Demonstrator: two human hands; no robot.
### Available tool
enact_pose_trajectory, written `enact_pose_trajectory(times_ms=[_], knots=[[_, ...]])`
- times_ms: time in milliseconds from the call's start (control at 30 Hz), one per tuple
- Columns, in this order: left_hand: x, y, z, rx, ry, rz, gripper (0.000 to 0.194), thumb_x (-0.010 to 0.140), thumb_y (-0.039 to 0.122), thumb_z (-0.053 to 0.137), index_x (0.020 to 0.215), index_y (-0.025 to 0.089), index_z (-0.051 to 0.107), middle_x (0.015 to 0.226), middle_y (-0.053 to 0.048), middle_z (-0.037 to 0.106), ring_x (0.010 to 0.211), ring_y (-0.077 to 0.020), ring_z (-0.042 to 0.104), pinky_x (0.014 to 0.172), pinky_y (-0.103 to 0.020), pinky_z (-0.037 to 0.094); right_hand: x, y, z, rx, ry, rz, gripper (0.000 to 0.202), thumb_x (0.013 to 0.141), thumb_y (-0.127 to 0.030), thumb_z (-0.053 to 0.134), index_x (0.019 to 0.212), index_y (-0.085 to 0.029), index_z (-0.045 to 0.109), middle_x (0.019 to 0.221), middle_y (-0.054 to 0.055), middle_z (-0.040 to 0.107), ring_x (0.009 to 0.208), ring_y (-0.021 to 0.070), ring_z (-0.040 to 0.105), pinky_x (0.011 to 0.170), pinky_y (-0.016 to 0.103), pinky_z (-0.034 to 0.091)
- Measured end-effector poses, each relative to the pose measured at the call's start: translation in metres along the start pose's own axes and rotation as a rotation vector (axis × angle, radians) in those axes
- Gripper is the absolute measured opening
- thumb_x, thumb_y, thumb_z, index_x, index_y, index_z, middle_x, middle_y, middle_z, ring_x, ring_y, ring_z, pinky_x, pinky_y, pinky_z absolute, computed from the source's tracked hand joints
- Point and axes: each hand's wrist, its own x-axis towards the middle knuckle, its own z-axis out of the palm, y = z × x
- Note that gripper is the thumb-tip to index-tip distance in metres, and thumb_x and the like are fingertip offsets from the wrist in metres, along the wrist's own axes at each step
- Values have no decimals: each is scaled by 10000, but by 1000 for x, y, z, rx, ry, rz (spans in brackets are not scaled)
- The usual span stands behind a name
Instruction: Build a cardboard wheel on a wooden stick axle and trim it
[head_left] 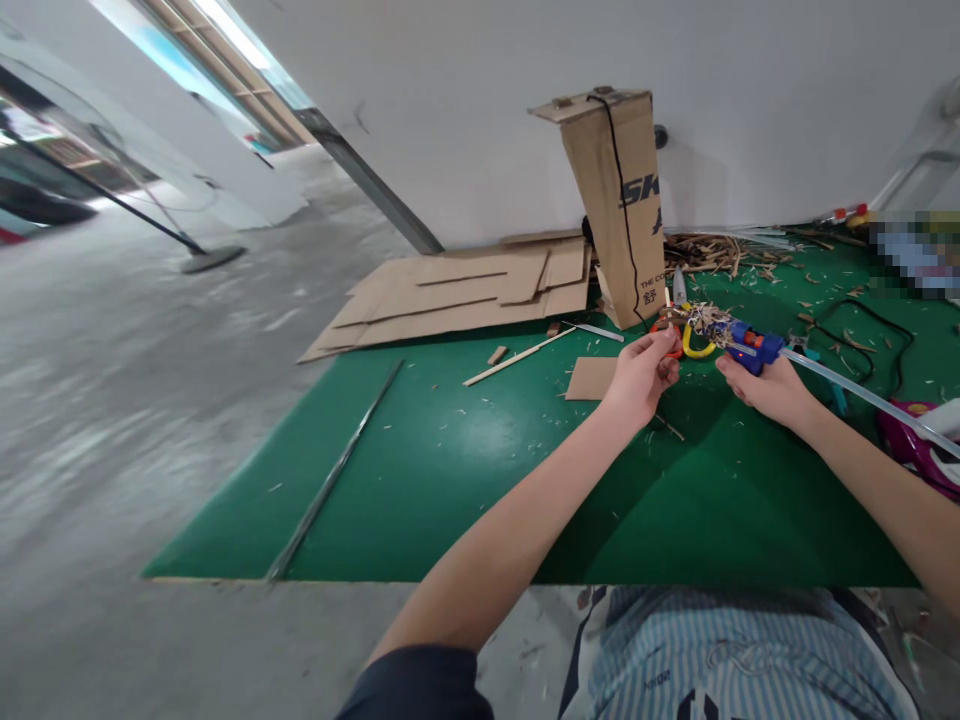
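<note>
My right hand (769, 385) is wrapped round a blue hot glue gun (752, 347), with a long clear glue stick (870, 393) running out of its back to the right. Shavings cover the area round its nozzle. My left hand (649, 368) is closed in a pinch just left of the nozzle; what its fingertips hold is too small to name. Scissors with red and yellow handles (699, 350) lie behind the hands. A tall cardboard piece (619, 190) with a black cord down its front stands upright just beyond my left hand.
Flat cardboard sheets (450, 300) lie at the table's back left. Wood scraps (709, 253) are piled behind the cardboard piece. A thin stick (517, 358), a black cable (896, 330) and a magenta object (911, 435) are on the green table (450, 480).
</note>
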Motion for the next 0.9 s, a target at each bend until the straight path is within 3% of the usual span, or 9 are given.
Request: enact_pose_trajectory(times_ms=[900], knots=[[-1, 2, 0, -4, 14, 8, 298, 684, 328, 861, 757, 136, 646, 735, 22, 610, 509, -23, 450, 483, -180, 337, 0, 4, -3, -41, -22, -1, 404, 831, -612, 628, 726, -234, 533, 516, -48, 436, 463, 110, 389, 440, 269, 314]])
